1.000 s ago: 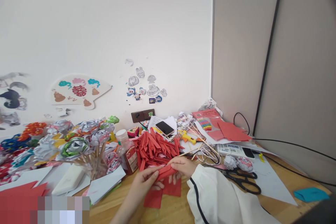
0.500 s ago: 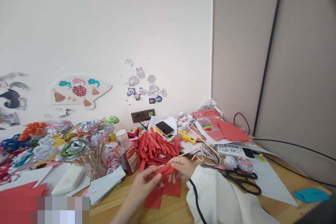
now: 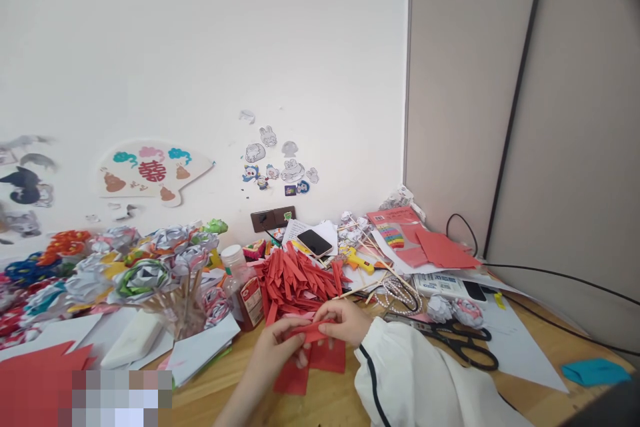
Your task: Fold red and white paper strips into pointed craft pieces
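Note:
My left hand (image 3: pixel 273 347) and my right hand (image 3: pixel 345 321) meet low in the middle of the head view, both pinched on a folded strip of red paper (image 3: pixel 314 333) held just above the wooden table (image 3: pixel 330 400). My right arm wears a white sleeve (image 3: pixel 420 380). Flat red paper pieces (image 3: pixel 313 367) lie under the hands. Just behind them is a pile of folded red paper strips (image 3: pixel 295 280).
Paper roses on sticks (image 3: pixel 145 273) crowd the left. A glue bottle (image 3: pixel 243 290) stands by the pile. A phone (image 3: pixel 314 242), a yellow glue gun (image 3: pixel 357 259), black scissors (image 3: pixel 463 341), red sheets (image 3: pixel 435 250), a teal paper (image 3: pixel 593 371) and cables (image 3: pixel 560 273) lie to the right.
The hands have shifted slightly left and closer together on the red strip, which now lies flatter between the fingers. The view has tilted a little.

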The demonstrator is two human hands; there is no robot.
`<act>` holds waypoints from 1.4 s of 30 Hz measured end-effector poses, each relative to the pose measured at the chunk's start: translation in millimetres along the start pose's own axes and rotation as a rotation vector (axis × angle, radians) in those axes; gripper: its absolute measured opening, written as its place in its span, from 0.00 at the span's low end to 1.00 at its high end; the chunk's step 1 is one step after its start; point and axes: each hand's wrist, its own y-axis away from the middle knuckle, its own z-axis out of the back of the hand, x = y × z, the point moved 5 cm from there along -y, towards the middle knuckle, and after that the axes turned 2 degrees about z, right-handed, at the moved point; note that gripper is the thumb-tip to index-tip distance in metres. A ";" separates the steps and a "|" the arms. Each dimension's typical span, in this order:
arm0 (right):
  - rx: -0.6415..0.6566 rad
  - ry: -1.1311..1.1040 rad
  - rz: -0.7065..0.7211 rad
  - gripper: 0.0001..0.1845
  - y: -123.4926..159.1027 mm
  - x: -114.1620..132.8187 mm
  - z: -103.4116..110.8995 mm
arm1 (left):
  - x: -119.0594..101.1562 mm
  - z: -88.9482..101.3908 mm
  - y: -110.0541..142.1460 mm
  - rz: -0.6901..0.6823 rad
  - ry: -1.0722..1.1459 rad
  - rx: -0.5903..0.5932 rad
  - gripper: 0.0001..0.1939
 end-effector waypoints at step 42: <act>-0.140 -0.094 0.046 0.11 -4.0 -6.8 -11.2 | 8.1 25.2 -6.0 0.100 0.162 -0.138 0.13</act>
